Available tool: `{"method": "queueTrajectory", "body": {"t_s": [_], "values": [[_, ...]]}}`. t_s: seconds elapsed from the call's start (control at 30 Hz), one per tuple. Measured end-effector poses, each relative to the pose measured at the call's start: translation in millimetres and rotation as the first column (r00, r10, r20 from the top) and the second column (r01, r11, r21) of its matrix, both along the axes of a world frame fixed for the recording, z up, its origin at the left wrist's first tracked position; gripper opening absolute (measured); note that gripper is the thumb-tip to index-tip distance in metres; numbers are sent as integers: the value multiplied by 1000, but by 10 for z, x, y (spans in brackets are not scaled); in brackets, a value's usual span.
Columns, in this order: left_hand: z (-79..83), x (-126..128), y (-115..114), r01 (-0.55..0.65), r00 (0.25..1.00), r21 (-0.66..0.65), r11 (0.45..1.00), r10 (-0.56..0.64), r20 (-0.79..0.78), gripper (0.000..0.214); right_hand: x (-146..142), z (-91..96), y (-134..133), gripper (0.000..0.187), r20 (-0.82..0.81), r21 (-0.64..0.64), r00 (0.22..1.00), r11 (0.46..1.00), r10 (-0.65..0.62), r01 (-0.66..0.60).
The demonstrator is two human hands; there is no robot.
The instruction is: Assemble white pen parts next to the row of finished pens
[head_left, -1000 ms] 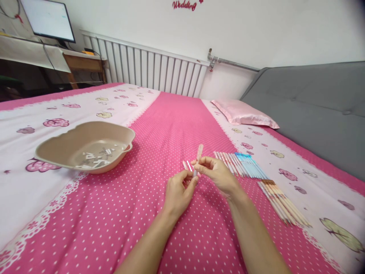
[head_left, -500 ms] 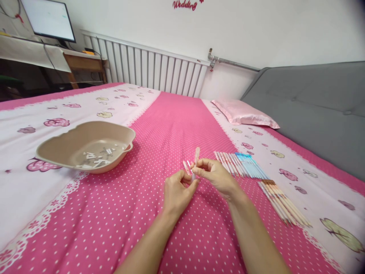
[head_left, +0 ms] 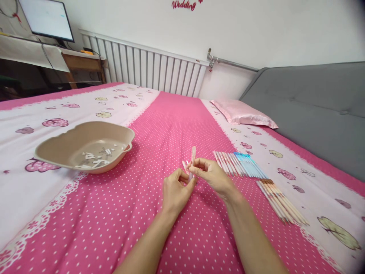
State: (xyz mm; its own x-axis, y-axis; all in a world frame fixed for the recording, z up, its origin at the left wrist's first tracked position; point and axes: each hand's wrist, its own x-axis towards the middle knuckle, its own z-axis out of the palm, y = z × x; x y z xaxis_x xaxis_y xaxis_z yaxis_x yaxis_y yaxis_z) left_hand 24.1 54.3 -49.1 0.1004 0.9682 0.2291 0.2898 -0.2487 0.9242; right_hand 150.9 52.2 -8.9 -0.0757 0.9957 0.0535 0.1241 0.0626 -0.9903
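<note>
red "wedding" lettering (head_left: pixel 184 5) above radiator (head_left: pixel 142 68)

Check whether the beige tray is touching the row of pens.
Apart. The head view shows the beige tray far left of the pens, with open pink bedspread between.

A tray (head_left: pixel 51 146) (scraps inside) lies left on the bed (head_left: pixel 159 125); pens (head_left: pixel 251 175) right, pillow (head_left: pixel 242 113) behind.

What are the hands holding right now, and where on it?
Right hand pinches a slim pink pen at its lower end; left hand grips small pink pieces beside it.
</note>
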Motion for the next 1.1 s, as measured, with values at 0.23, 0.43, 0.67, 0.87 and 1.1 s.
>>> {"method": "queueTrajectory", "body": {"t_s": [0.23, 0.43, 0.67, 0.87, 1.1], "values": [[6, -28, 49, 56, 972, -40, 998, -45, 229, 26, -43, -48, 2, 34, -11, 4, 1000, 1000, 9, -9], [10, -106, 150, -131, 886, -128, 983, 174, 430, 25, -135, -65, -56, 37, 58, -70, 996, 996, 64, -60], [21, -142, 146, -165, 845, -137, 977, 212, 491, 29, -441, -256, -84, 27, 61, 41, 980, 981, -191, 189], [-40, -67, 83, -121, 893, -68, 990, 139, 428, 30, -469, -404, -237, 32, 35, 154, 939, 931, -341, 332], [-9, -185, -196, -87, 974, 88, 992, 67, 216, 41, -281, -619, -447, 26, 111, 203, 813, 814, -572, 545]]}}
